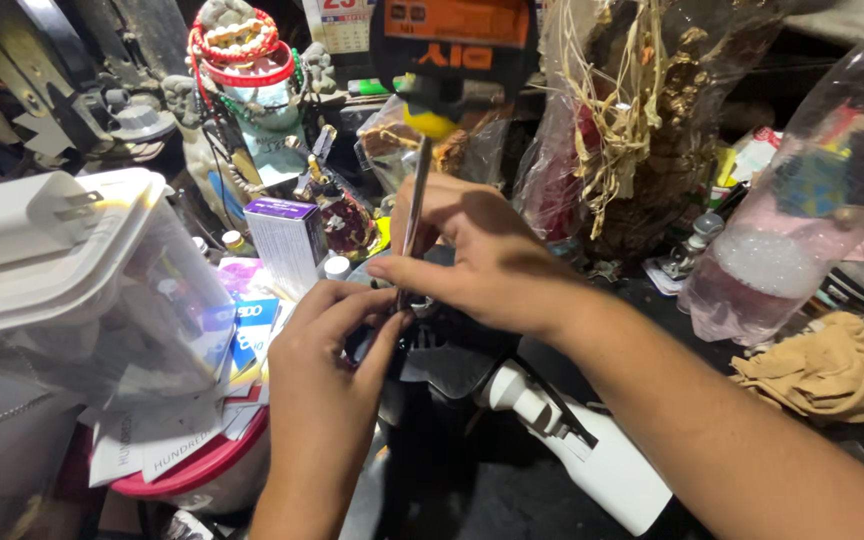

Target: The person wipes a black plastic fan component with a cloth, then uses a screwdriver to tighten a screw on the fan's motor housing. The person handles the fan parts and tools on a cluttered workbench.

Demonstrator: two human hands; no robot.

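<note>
Screwdriver (415, 205): smooth, dull metal shaft with a glossy yellow-and-black plastic handle. White device (592, 455): smooth, slightly glossy plastic. Storage box (92, 290): clear plastic walls under a matt white plastic lid. Charger plug (22, 215): matt white plastic with metal prongs. Tan rag (822, 368): soft, crumpled cloth. Bags (792, 200): thin, shiny clear plastic. Small purple-topped box (287, 240): printed card.

Screwdriver (415, 200) tip hidden between both hands' fingers. Dark part under left hand (327, 345) and right hand (477, 255) mostly covered, kind unclear. Clear bottle (802, 200) cut by frame's right edge.
</note>
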